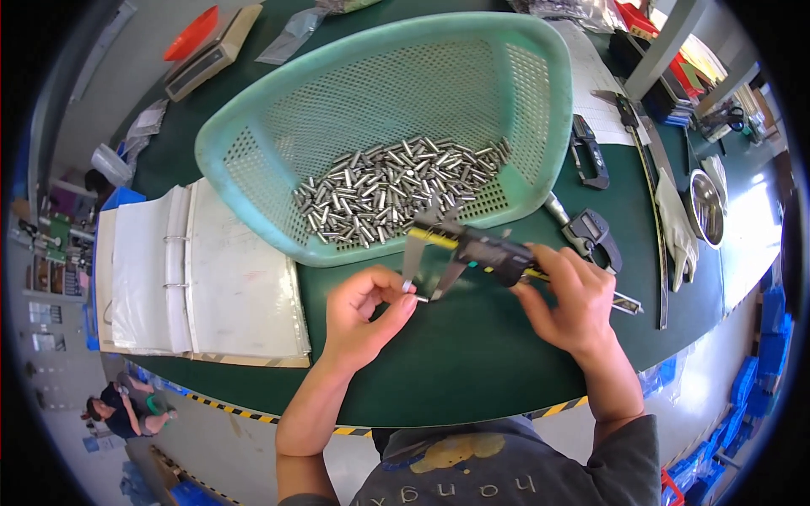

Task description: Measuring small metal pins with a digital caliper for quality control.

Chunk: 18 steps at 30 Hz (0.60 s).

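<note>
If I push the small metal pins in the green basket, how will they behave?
The metal pins look like smooth, shiny cylinders, so they would probably roll and slip easily. They lie loose in a heap, so a push likely scatters them. The perforated green basket has raised walls, which should contain them.

One head-worn fisheye view looks steeply down, close over the green table (pixel 472 354)

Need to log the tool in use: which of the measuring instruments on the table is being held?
The digital caliper in the right hand, jaws by the left hand's small pin; the others lie untouched.
</note>
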Available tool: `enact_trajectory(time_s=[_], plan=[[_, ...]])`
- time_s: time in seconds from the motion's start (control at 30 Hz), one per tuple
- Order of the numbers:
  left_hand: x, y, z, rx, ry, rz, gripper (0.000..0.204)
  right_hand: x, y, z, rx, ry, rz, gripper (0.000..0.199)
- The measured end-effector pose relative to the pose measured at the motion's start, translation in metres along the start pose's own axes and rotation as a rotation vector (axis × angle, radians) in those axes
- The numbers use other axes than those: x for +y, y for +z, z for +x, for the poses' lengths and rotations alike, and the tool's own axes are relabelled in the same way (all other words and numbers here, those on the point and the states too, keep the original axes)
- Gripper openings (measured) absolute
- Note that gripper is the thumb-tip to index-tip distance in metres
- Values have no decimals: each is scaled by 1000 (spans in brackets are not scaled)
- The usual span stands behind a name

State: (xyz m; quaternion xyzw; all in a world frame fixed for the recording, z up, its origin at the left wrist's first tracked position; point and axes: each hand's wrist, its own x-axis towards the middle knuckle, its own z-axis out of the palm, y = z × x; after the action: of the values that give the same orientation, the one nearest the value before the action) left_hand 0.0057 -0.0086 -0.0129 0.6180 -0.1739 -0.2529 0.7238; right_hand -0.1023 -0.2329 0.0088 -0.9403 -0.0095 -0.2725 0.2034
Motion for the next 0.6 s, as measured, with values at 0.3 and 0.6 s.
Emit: enact_trajectory(time_s=[0.3, 0.6], plan=[[37, -19, 71, 429, 760, 1251, 21, 8, -4, 0, 237, 157, -8, 36], [14, -1, 84, 301, 726, 1413, 21, 8, -4, 0, 234, 145, -19, 36]])
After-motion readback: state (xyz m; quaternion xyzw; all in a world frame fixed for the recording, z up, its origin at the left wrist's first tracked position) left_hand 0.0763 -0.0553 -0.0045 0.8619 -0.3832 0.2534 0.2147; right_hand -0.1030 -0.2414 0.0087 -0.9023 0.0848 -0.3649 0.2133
